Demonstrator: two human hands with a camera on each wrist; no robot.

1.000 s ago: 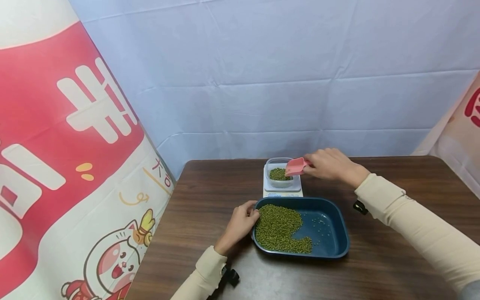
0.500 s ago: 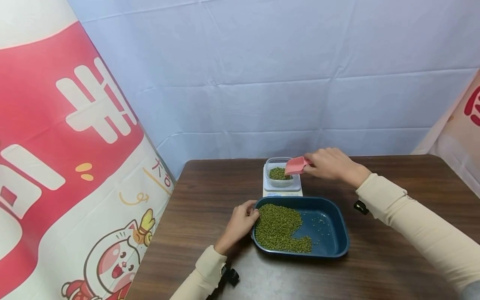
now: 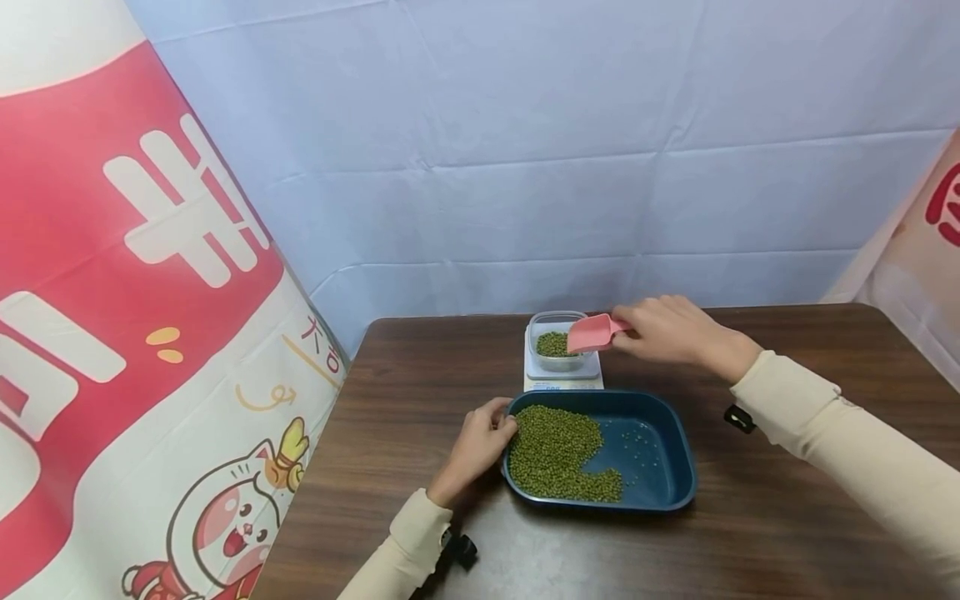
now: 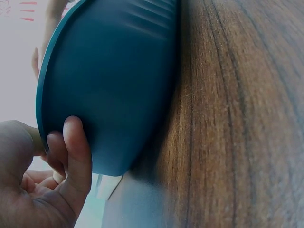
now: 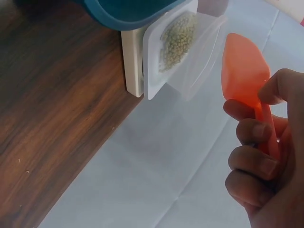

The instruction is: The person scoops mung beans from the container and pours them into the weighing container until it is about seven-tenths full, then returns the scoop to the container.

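My right hand (image 3: 671,333) holds a pink scoop (image 3: 591,333) by its handle, tilted over the right side of a clear plastic container (image 3: 558,364). Green mung beans (image 3: 552,343) lie in that container, which stands on a white kitchen scale (image 3: 534,385). In the right wrist view, fingers and thumb curl round the handle of the scoop (image 5: 244,71); no beans show on the side in sight. At the left rim of a dark blue tray (image 3: 648,487), my left hand (image 3: 476,442) pinches the edge. The left wrist view shows fingers against the outer wall of the tray (image 4: 109,80).
A heap of mung beans (image 3: 551,454) fills the tray's left part, with loose beans scattered on its right. The scale sits just behind the tray on a brown wooden table (image 3: 420,400). A pale cloth (image 3: 525,208) hangs behind the table's far edge.
The right sleeve has shifted slightly to the right, while the scoop stays over the container. My left hand keeps its place on the tray. The head view has shifted slightly.
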